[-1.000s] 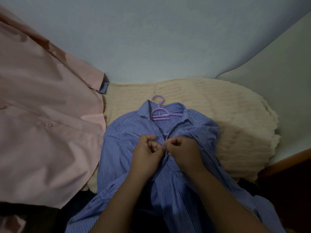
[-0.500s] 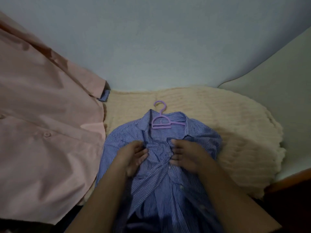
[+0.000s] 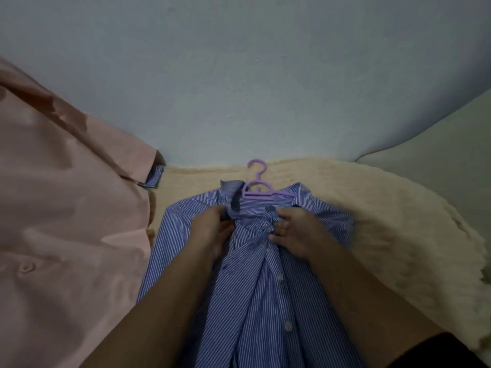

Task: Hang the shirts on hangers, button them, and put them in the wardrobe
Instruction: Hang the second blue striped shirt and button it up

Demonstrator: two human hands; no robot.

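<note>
Since the earlier frame, both hands are shifted up from mid-chest to the collar of the striped shirt (image 3: pixel 255 274). The left placket edge below the collar is pinched by the left hand (image 3: pixel 212 232), while the right hand (image 3: pixel 295 235) is laid on the opposite edge with fingers curled into the cloth, seemingly so the top button can be closed. The shirt is spread on the cream blanket (image 3: pixel 385 221), with the purple hanger (image 3: pixel 259 191) inside its neck. The pink shirt (image 3: pixel 66 221) is draped just beside it on the left; open blanket is left to the right.
</note>
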